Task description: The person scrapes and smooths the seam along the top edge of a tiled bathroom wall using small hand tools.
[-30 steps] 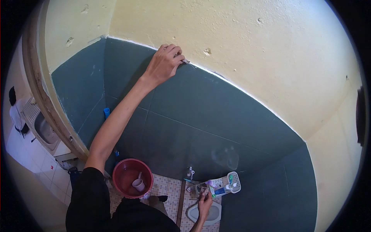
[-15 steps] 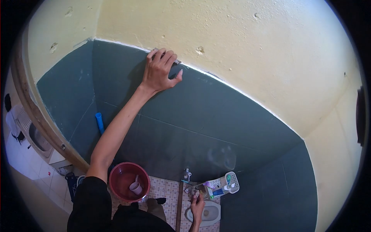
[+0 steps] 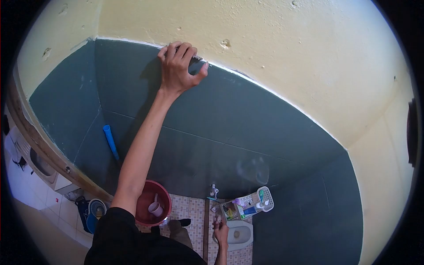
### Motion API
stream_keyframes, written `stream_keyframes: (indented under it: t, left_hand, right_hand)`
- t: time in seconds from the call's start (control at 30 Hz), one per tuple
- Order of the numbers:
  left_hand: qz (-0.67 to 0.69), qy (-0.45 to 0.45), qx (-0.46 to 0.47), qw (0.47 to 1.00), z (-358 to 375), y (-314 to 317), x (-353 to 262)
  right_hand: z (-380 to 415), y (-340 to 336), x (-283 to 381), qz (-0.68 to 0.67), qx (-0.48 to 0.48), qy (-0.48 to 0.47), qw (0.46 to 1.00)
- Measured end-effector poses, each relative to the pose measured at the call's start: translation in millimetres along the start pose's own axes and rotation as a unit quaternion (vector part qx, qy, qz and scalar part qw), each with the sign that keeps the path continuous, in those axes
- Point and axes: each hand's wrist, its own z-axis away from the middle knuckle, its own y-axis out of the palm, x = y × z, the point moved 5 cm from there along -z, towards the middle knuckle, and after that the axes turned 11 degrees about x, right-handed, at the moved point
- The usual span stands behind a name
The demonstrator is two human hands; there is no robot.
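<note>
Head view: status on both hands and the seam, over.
Left hand high, fingers over a small grey piece at the white seam. Right hand low, holding a small pale item, too blurred to name. Seam: no obstruction visible.

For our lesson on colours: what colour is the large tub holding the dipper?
The tub is dark red, best seen in the head view.

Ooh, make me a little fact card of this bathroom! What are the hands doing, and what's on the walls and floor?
Left hand: raised, fingers over a small greyish thing at the white line; partly hidden
Right hand: low, holding a small pale thing, too small to name
Walls: yellowish wall above, dark tiles below
Floor: red tub, squat toilet
In the tub: dipper
Near the toilet: pale basket holding bottles
Left side: blue pipe
</note>
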Motion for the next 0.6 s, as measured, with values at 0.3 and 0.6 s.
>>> stream_keyframes:
  t: [0.3, 0.6]
  left_hand:
    - [0.001, -0.006, -0.003, 1.0, 0, -1, 2]
    - [-0.003, -0.014, -0.009, 1.0, -1, 0, 0]
  right_hand:
    - [27, 24, -74, -0.12, 0.023, 0.089, 0.989]
    - [1, 26, -29, -0.207, 0.086, 0.072, 0.972]
